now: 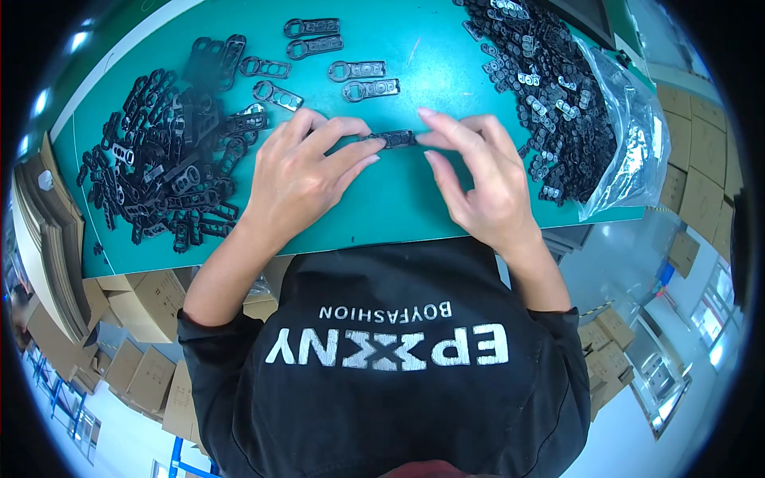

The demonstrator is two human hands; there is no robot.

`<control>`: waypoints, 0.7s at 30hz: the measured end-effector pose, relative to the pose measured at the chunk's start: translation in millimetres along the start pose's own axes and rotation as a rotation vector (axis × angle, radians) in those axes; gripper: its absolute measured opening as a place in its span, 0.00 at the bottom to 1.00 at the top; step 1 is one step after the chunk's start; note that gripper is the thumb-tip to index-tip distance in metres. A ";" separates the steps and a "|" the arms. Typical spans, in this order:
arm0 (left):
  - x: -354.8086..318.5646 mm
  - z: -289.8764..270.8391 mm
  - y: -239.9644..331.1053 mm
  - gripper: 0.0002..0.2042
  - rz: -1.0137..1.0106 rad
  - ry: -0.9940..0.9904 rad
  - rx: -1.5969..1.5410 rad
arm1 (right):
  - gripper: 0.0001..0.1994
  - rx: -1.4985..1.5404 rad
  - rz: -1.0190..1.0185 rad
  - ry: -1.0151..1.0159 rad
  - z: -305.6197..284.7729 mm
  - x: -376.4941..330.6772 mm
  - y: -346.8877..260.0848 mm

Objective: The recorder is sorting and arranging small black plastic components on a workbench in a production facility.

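A flat black plastic piece (397, 139) lies at the middle of the green table. My left hand (307, 167) has its fingertips closed on the piece's left end, hiding that end. Close by the other end, my right hand (486, 175) hovers with thumb and fingers spread, nothing visible between them. Beyond the hands, several similar long black plastic pieces with a ring at one end lie singly; one (371, 89) is just above the left fingertips. Two more, including a ring-ended piece (277, 95), rest by the left knuckles.
A large heap of black ring-ended pieces (167, 175) covers the table's left side. On the right lies a heap of small black parts (558, 103) beside a clear plastic bag (629, 143). Cardboard boxes (147, 307) stand on the floor past the green table's (382, 215) near edge.
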State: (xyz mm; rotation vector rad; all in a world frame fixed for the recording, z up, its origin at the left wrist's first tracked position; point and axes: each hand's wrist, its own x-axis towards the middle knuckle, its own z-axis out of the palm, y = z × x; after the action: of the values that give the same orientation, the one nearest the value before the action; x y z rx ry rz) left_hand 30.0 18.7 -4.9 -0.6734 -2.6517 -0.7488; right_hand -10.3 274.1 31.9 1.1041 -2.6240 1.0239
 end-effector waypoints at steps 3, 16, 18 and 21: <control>-0.4 0.9 0.1 0.10 0.020 0.005 0.021 | 0.33 0.070 0.041 -0.033 6.8 -5.8 -7.8; -4.3 1.7 2.6 0.17 0.083 -0.040 0.161 | 0.32 -0.092 0.014 -0.141 -7.1 6.4 -20.9; -4.6 2.0 2.4 0.17 0.091 -0.024 0.162 | 0.30 0.017 0.121 0.027 -13.9 1.1 -5.6; -4.4 0.9 3.5 0.18 0.085 -0.067 0.163 | 0.28 0.044 0.200 0.118 -28.2 -7.8 15.1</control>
State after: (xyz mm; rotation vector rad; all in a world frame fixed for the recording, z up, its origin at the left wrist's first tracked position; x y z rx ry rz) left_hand 35.3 20.3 -6.0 -0.7733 -2.6880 -0.4890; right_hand -18.9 304.1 42.5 0.7741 -2.6693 1.1509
